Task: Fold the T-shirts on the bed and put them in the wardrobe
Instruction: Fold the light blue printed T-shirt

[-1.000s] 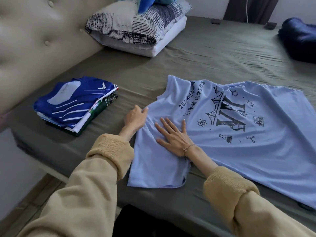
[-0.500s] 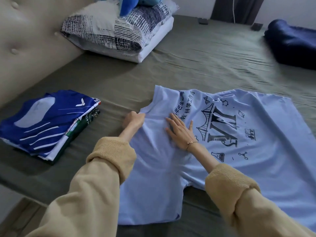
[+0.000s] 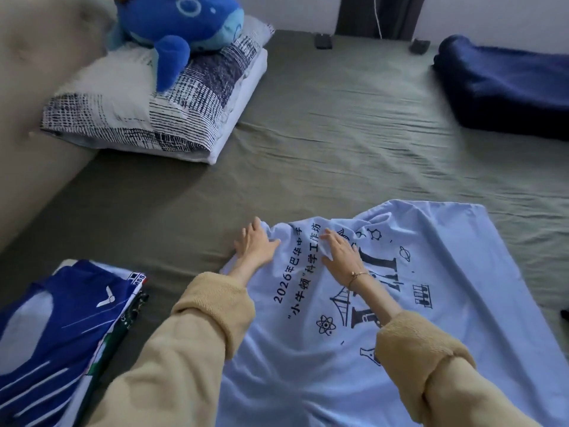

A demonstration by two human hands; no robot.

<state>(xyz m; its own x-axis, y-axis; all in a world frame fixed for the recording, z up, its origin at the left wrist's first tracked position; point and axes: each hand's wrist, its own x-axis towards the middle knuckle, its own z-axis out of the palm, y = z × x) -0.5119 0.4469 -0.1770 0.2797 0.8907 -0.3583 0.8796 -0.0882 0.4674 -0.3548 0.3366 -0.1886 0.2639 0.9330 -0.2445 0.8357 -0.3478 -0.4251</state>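
A light blue T-shirt (image 3: 308,349) lies spread on the bed (image 3: 338,143), printed side up, with dark lettering and science drawings across it. Its far edge is rumpled where both hands meet it. The left hand (image 3: 254,246) lies at the shirt's far left corner, fingers (image 3: 251,228) fairly straight and spread, the thumb on the cloth; whether the fingertips tuck under the edge is not clear. The right hand (image 3: 340,257) presses flat on the shirt just beside the lettering, fingers extended and released, grasping nothing, with a thin bracelet (image 3: 357,275) at the wrist. Both arms wear tan fleece sleeves (image 3: 197,334).

To the left, near the bed's edge, sits a stack of folded shirts (image 3: 61,328), a dark blue one on top. At the head of the bed a patterned pillow (image 3: 160,106) carries a blue plush toy (image 3: 181,23). A dark blue blanket (image 3: 505,84) lies at the far right.
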